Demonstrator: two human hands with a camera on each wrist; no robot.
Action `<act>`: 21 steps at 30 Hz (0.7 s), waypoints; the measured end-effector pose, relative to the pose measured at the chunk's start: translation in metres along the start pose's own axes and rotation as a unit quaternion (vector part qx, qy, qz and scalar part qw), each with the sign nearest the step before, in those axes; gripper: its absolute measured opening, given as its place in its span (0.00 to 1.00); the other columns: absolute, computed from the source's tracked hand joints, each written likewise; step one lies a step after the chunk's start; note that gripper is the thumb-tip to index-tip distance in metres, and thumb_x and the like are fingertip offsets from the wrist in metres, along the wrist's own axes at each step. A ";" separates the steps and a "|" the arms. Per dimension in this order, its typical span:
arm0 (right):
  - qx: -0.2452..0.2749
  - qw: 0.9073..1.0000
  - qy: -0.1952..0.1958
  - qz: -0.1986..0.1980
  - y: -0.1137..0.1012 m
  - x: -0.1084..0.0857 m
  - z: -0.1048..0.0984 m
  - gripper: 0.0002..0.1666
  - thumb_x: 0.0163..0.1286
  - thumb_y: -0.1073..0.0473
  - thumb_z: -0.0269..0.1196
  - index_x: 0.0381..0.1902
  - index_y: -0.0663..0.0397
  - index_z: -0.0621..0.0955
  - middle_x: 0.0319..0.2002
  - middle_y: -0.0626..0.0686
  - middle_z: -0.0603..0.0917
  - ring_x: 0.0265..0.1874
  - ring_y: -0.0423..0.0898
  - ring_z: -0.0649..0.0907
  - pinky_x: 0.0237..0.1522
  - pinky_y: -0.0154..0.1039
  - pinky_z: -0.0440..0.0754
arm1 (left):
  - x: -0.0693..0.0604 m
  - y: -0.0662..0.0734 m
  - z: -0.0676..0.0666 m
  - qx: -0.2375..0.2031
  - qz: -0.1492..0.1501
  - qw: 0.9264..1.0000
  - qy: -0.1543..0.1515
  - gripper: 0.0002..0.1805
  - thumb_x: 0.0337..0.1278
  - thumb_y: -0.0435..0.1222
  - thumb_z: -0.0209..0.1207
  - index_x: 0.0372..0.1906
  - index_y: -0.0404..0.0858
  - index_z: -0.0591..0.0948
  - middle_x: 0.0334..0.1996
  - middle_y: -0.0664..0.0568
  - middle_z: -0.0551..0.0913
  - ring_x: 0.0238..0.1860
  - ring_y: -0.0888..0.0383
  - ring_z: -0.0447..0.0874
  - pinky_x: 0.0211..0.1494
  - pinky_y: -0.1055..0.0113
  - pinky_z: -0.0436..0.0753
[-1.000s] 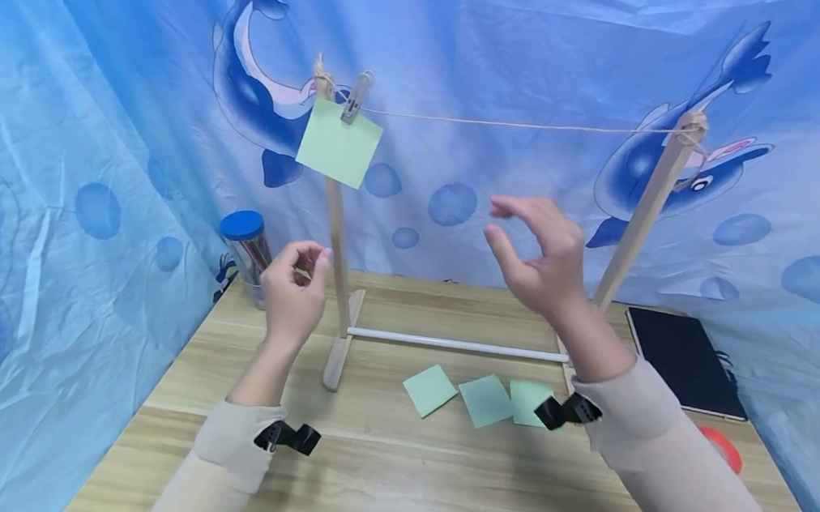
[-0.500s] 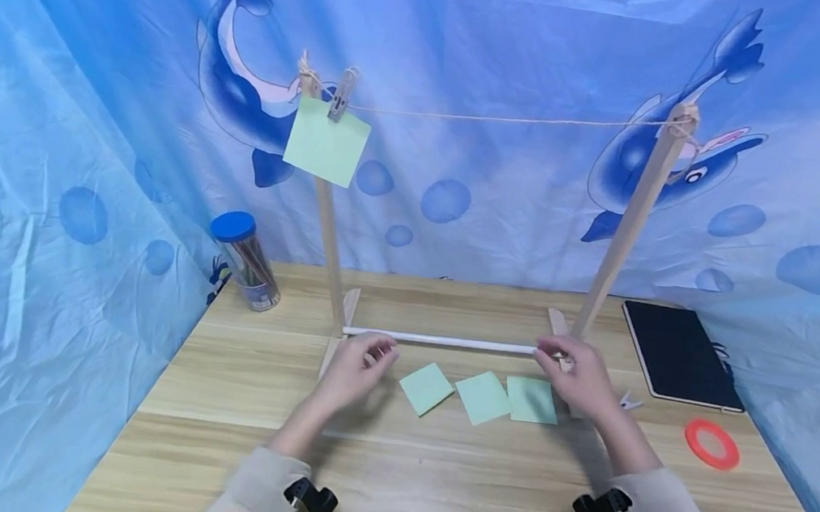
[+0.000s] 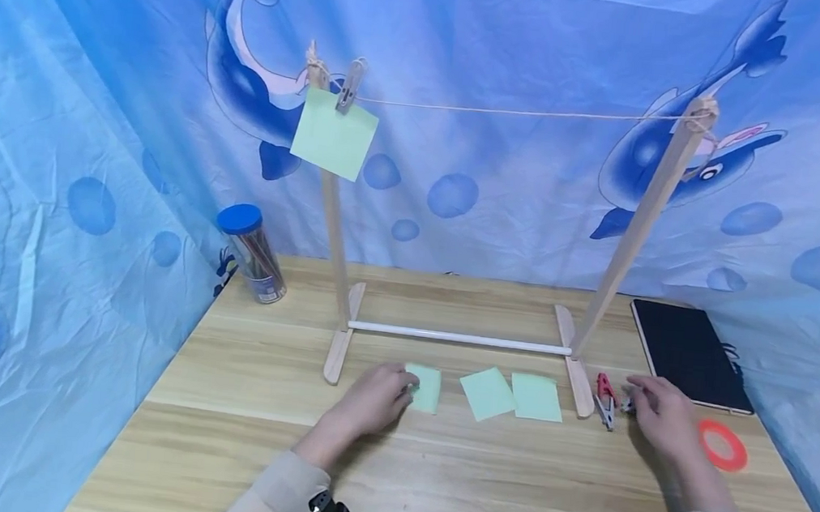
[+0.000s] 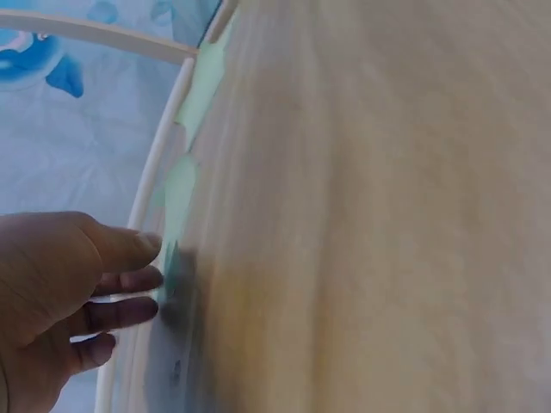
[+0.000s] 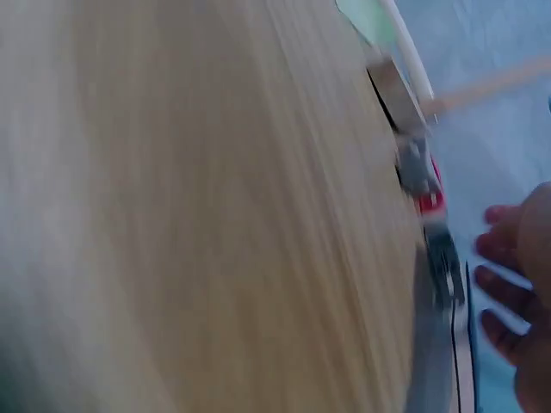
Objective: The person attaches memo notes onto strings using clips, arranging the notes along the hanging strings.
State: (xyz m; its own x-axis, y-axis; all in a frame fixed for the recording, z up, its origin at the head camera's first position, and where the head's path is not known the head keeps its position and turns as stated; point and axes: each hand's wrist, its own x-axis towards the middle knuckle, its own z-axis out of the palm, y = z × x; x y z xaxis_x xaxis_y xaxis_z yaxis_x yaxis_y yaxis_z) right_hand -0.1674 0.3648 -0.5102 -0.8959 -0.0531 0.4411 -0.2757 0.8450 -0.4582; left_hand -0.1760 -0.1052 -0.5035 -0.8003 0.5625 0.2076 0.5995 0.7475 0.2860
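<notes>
My left hand (image 3: 377, 398) is at the left edge of the leftmost green sticky note (image 3: 425, 389), fingertips touching or very near it. In the left wrist view the thumb and fingers look apart beside a green note (image 4: 178, 194). My right hand (image 3: 665, 415) reaches toward a small clothespin (image 3: 627, 404), partly hidden by its fingers. In the right wrist view the loosely bent fingers (image 5: 504, 292) are apart from a dark clothespin (image 5: 443, 262). Beside it lie a red clothespin (image 3: 604, 385) and a grey one (image 3: 608, 415).
A string (image 3: 510, 112) spans two wooden posts (image 3: 639, 227); a clothespin (image 3: 349, 88) holds a green note (image 3: 334, 134) on its left end. More notes (image 3: 488, 394) lie below the white rod (image 3: 457, 337). Around stand a blue-lidded jar (image 3: 252, 254), black notebook (image 3: 690, 354) and red ring (image 3: 723, 445).
Both hands have come down from the air to the table. The left moved right to the leftmost note, which now lies turned. The right moved right to the clothespins.
</notes>
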 end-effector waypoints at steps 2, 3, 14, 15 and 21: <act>0.002 0.999 -0.043 0.024 0.007 -0.004 -0.003 0.17 0.63 0.78 0.58 0.48 0.69 0.83 0.46 0.67 0.82 0.42 0.61 0.81 0.39 0.52 0.77 | 0.003 0.000 -0.001 -0.005 -0.022 1.000 0.000 0.15 0.60 0.35 0.68 0.51 0.40 0.86 0.43 0.51 0.84 0.45 0.54 0.82 0.51 0.59 0.82; 0.002 0.998 -0.062 0.032 0.009 -0.005 -0.005 0.18 0.63 0.78 0.58 0.49 0.68 0.83 0.47 0.67 0.81 0.42 0.60 0.81 0.39 0.51 0.78 | 0.004 0.000 -0.002 -0.010 -0.031 0.999 -0.003 0.16 0.60 0.35 0.68 0.53 0.41 0.85 0.45 0.51 0.83 0.46 0.54 0.82 0.52 0.58 0.81; -0.010 0.989 -0.135 0.057 0.023 -0.004 -0.017 0.25 0.56 0.76 0.62 0.55 0.75 0.78 0.50 0.73 0.78 0.45 0.67 0.80 0.47 0.67 0.77 | 0.015 0.001 -0.003 -0.063 -0.079 0.993 -0.059 0.28 0.62 0.40 0.66 0.66 0.37 0.76 0.50 0.48 0.82 0.49 0.53 0.80 0.55 0.57 0.81; -0.012 0.988 -0.139 0.060 0.024 -0.005 -0.017 0.24 0.57 0.76 0.61 0.54 0.75 0.78 0.49 0.73 0.78 0.45 0.67 0.80 0.48 0.68 0.77 | 0.015 0.001 -0.003 -0.071 -0.090 0.992 -0.060 0.30 0.63 0.40 0.66 0.67 0.35 0.75 0.46 0.49 0.82 0.45 0.54 0.81 0.51 0.58 0.82; -0.020 0.987 -0.139 0.075 0.029 -0.010 -0.020 0.21 0.63 0.73 0.64 0.54 0.75 0.79 0.45 0.70 0.80 0.41 0.62 0.81 0.44 0.64 0.79 | 0.016 -0.001 0.000 -0.084 -0.104 0.990 -0.035 0.21 0.64 0.37 0.65 0.59 0.34 0.80 0.25 0.57 0.76 0.27 0.61 0.73 0.32 0.66 0.76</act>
State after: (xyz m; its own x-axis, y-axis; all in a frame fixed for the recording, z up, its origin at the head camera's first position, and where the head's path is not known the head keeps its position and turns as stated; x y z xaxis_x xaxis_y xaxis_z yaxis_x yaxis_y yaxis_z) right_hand -0.1598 0.4003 -0.5128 -0.9881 -0.0663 0.1387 -0.1245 0.8744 -0.4689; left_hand -0.1894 -0.0970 -0.5010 -0.9003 0.4305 0.0640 0.4081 0.7840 0.4678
